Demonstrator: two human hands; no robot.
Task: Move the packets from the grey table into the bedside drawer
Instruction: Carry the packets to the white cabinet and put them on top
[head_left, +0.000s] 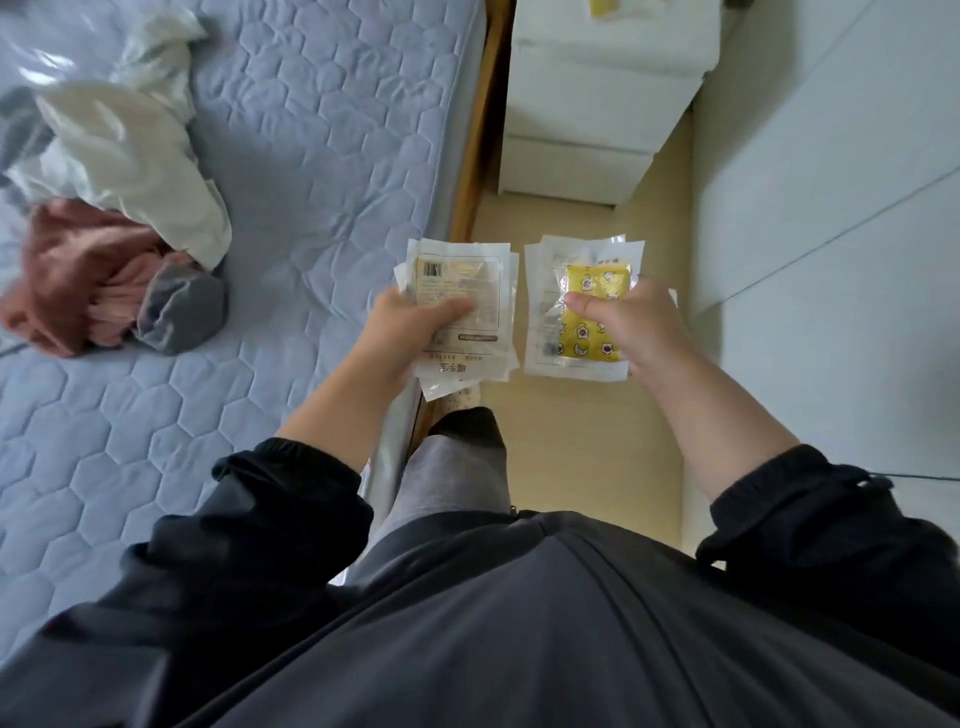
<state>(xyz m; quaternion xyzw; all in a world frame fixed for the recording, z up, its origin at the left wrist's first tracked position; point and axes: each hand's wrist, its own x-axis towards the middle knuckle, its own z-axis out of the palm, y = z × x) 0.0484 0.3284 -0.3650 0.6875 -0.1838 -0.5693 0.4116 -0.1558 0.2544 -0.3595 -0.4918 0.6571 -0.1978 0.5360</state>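
Note:
My left hand (410, 332) grips a stack of clear-edged packets (467, 270), printed backs and a barcode facing up. My right hand (634, 327) grips a second stack of packets (576, 306), thumb pressed on the top one, which shows a yellow pad with flower prints. Both stacks are held side by side in the air above the wooden floor. The white bedside cabinet (587, 119) stands ahead, its drawer fronts flush and closed. A yellow packet (605, 9) lies on top of it at the frame's upper edge. The grey table is out of view.
A bed with a light blue quilted mattress (291, 171) fills the left side, its wooden frame (478, 150) beside the cabinet. White, pink and grey clothes (109, 218) are piled on it. A pale wall or door (841, 208) closes the right. The floor strip between is narrow.

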